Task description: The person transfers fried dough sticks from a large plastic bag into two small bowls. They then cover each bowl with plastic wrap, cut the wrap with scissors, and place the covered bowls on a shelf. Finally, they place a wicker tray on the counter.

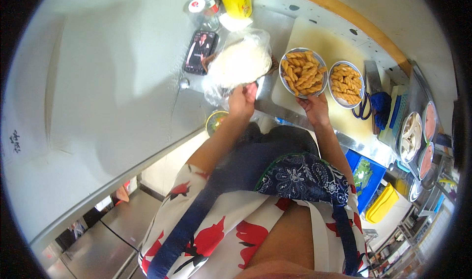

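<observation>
My left hand (243, 99) has its fingers curled at the near edge of a clear plastic bag (241, 59). Something pale and glaring fills the bag, too overexposed to identify, and brown wicker-like edges show beneath it. With my right hand (314, 110) I grip the near rim of a blue-patterned bowl (281, 76) heaped with fried dough twists (304, 72). Just right of it, a second bowl (344, 104) holds more of these twists (346, 82). Both bowls are on a pale cutting board (313, 31).
A smartphone (201, 52), plastic bottles (208, 0) and a yellow cup (236, 0) lie beyond the bag. Right of the bowls are a cleaver (373, 76), scissors (364, 107) and a blue cloth (381, 107). Plates of sliced food (410, 137) and a blue crate (376, 185) stand farther right.
</observation>
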`<state>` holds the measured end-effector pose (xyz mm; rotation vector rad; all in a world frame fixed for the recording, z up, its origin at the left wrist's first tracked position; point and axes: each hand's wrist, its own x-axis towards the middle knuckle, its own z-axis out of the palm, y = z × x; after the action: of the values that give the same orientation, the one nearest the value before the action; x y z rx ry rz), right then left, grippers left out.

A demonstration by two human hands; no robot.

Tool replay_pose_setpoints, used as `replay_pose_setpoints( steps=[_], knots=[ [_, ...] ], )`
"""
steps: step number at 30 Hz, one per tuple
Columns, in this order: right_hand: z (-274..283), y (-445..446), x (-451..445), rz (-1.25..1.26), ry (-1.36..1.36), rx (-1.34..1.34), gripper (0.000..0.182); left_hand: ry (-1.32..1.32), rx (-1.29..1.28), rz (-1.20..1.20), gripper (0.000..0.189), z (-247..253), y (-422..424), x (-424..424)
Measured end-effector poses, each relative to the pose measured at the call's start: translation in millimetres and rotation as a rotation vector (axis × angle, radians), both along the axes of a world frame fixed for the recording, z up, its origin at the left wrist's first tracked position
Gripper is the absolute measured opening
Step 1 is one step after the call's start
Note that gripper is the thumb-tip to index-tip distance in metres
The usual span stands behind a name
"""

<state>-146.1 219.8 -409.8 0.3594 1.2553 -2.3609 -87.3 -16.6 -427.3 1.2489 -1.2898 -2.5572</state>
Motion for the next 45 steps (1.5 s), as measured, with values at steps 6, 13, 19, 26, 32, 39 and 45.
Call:
replay_pose_setpoints(
  steps=[6,13,19,26,32,39,45],
  knots=[
    [-17,-9,-48,-0.065,0.072,-0.068,0.04,0.101,-0.017,-0.541,0.011,76,-12,13],
    [-17,-18,-83,-0.267,0.052,-0.065,0.036,0.782,-1.617,-0.357,0.032,197,-81,-119],
    [-7,-14,-89,-0.374,0.0,-0.017,0.037,0.652,-2.065,-0.453,0.04,236,-136,-248],
    [-6,-3,-91,-0.303,0.021,0.066,0.042,0.132,-2.123,-0.966,0.044,262,-136,-265],
    [4,10,-82,-0.208,-0.012,0.197,0.04,0.325,-1.894,-0.8,0.038,245,-161,-268],
    [5,29,-92,-0.24,-0.025,0.184,0.033,0.37,-1.549,-0.526,0.036,311,-140,-205],
    [-4,51,-77,0.235,-0.132,0.338,0.033,0.536,-1.243,-0.346,0.029,336,-135,-110]
  ],
)
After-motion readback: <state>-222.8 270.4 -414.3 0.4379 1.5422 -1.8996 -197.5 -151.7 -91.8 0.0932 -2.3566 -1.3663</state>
